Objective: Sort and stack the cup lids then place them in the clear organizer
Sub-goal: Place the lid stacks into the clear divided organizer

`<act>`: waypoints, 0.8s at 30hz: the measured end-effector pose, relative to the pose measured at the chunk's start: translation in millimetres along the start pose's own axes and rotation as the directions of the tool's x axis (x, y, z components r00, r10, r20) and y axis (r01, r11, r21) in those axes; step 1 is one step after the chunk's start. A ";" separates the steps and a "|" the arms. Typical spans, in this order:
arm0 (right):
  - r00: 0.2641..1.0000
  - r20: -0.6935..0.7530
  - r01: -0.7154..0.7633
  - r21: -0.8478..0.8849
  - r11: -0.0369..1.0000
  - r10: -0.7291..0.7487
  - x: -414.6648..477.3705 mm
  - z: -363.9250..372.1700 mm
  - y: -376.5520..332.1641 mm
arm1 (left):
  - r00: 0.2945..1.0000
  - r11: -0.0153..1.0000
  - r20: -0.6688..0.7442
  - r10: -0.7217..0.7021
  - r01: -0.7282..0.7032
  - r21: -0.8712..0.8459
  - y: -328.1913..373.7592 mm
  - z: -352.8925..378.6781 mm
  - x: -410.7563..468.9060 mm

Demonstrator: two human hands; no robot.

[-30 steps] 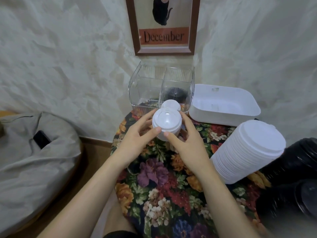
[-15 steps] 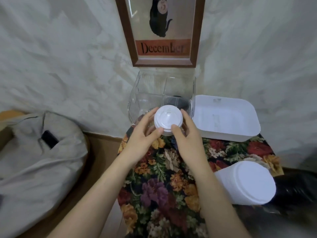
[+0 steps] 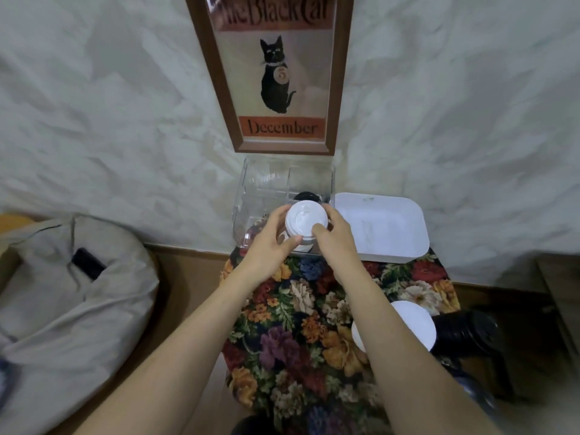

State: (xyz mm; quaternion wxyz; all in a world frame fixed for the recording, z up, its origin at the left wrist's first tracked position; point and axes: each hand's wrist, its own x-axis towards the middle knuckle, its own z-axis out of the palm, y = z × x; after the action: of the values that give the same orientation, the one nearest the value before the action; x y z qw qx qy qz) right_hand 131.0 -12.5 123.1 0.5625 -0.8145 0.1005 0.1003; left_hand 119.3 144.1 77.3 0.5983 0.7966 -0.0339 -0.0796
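Left hand [image 3: 270, 243] and right hand [image 3: 337, 243] are clamping 1 short stack of white lids [image 3: 306, 219] by opposite sides, holding it above the front wall of the clear organizer [image 3: 260, 183]. Stack is appearing light, thin-walled and slippery; rim-level holds are looking safest against skewing.

Two hands, the left hand [image 3: 270, 246] and the right hand [image 3: 337, 243], are holding one stack of small white lids [image 3: 306, 219] at twelve o'clock, where one clear organizer [image 3: 266, 183] is standing, with one white tub [image 3: 386, 227] at one o'clock. One larger white lid stack [image 3: 411, 328] and one black lid stack [image 3: 464, 334] are lying at four o'clock, and one framed poster [image 3: 276, 73] is hanging above.
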 end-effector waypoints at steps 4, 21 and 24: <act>0.995 0.096 -0.001 -0.172 0.985 0.018 19.5 -10.4 -7.7 | 0.998 0.999 0.038 -0.043 0.042 0.024 0.9 2.4 7.0; 0.851 0.507 0.247 -0.617 0.747 0.137 113.5 -20.1 4.8 | 0.951 0.970 -0.237 -0.198 0.225 0.093 -30.9 57.3 28.1; 0.834 0.534 0.331 -0.683 0.651 0.136 121.4 -17.2 7.7 | 0.933 0.959 -0.272 -0.234 0.268 0.094 -32.5 65.4 27.3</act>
State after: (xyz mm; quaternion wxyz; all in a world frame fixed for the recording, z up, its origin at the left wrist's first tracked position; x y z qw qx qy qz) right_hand 246.2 -37.5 88.6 0.1825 -0.9137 -0.1592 0.3264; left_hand 133.9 87.1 26.1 0.5295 0.8350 0.1414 -0.0490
